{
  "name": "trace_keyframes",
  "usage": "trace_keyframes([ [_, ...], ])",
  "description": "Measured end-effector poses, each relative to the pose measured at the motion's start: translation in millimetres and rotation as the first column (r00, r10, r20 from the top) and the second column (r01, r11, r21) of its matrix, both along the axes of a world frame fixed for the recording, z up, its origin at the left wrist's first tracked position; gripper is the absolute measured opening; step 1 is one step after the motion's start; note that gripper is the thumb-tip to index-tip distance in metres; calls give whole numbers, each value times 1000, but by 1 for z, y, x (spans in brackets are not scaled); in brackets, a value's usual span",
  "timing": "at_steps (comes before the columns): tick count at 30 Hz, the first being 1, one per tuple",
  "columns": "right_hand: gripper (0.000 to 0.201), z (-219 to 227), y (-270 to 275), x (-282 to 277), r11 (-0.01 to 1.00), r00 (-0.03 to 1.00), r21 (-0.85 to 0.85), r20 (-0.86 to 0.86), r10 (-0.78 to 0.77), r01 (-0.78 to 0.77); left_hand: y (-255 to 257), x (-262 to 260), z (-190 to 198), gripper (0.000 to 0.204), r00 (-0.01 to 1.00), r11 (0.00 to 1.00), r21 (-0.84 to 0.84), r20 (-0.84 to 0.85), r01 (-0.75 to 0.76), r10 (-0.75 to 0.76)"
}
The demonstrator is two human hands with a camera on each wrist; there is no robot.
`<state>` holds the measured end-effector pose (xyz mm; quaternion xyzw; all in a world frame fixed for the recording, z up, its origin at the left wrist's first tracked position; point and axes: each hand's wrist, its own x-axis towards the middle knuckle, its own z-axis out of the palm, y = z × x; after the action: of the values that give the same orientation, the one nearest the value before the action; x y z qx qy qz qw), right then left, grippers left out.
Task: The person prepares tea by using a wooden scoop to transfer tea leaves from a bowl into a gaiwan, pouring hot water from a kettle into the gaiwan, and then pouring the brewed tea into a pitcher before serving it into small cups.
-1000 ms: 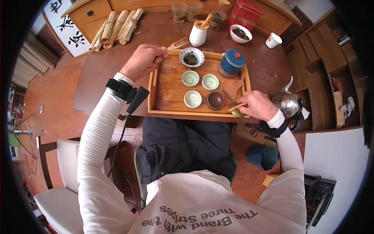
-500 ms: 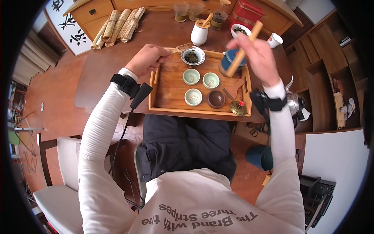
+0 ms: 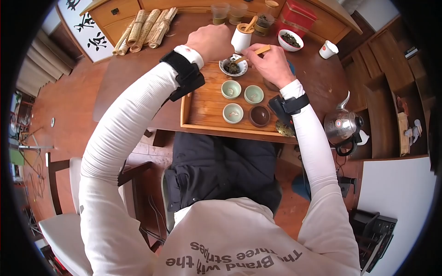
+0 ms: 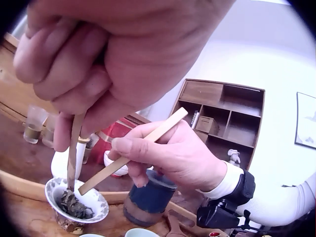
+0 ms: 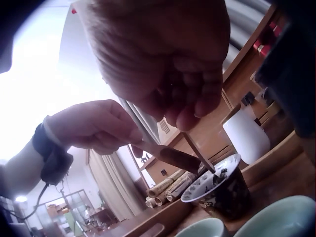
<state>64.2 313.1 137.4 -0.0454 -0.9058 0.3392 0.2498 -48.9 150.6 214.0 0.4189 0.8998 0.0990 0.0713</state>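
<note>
Over the patterned white bowl of dark leaves, the left hand grips a wooden scoop, its end tilted down at the bowl's rim. The right hand pinches a flat wooden stick, whose lower tip is at the leaves beside the scoop. Fingers of the left hand curl around the scoop's handle. The blue-lidded pot is partly hidden behind the right hand in the head view.
On the wooden tray stand green cups and a brown cup. A white holder, a leaf-filled bowl and a red box stand behind. Rolled slips lie at the back left, a kettle at the right.
The right hand has moved from the tray's right corner up and left to the bowl with the stick. The left hand has moved right and turned over, tilting the scoop down.
</note>
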Motion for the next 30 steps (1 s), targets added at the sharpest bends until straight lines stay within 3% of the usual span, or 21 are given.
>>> trace_keyframes([
  [3,31,5,-1,2,990,999,-141,-44,0,-6,8,5,2,35,997,999,1,-75,32,-32],
  [6,29,3,2,3,997,996,-80,85,16,-9,8,9,4,34,992,998,6,-111,61,-60],
  [8,26,1,7,6,996,999,-81,44,25,-22,4,9,7,34,991,998,7,-115,66,-65],
  [10,23,8,6,10,934,994,-341,-51,94,-105,-2,12,12,35,993,1000,-13,-120,-6,5],
  [11,24,19,8,17,913,993,-395,14,120,-105,-4,9,9,37,994,1000,-2,-109,-18,18],
  [14,23,29,4,18,868,986,-469,-37,164,-162,-2,-9,-1,39,999,999,11,-2,-50,50],
  [15,25,26,6,16,899,980,-390,-67,189,-201,-3,-13,-3,41,998,999,6,34,-50,50],
  [19,27,21,8,11,884,971,-403,-86,223,-238,-6,-22,-12,42,998,999,38,56,-10,8],
  [21,28,26,7,12,940,994,-326,-4,110,-105,-11,-22,-14,42,996,995,97,90,-11,2],
  [26,33,32,19,12,978,990,-157,-41,135,-140,-17,-25,-14,40,993,995,89,111,-40,30],
  [28,29,44,6,27,912,945,-381,213,249,-154,-20,-27,-13,39,995,994,100,98,-39,29],
  [30,28,33,5,34,967,897,-235,398,192,-103,-25,-30,-12,38,984,995,90,180,-31,14],
])
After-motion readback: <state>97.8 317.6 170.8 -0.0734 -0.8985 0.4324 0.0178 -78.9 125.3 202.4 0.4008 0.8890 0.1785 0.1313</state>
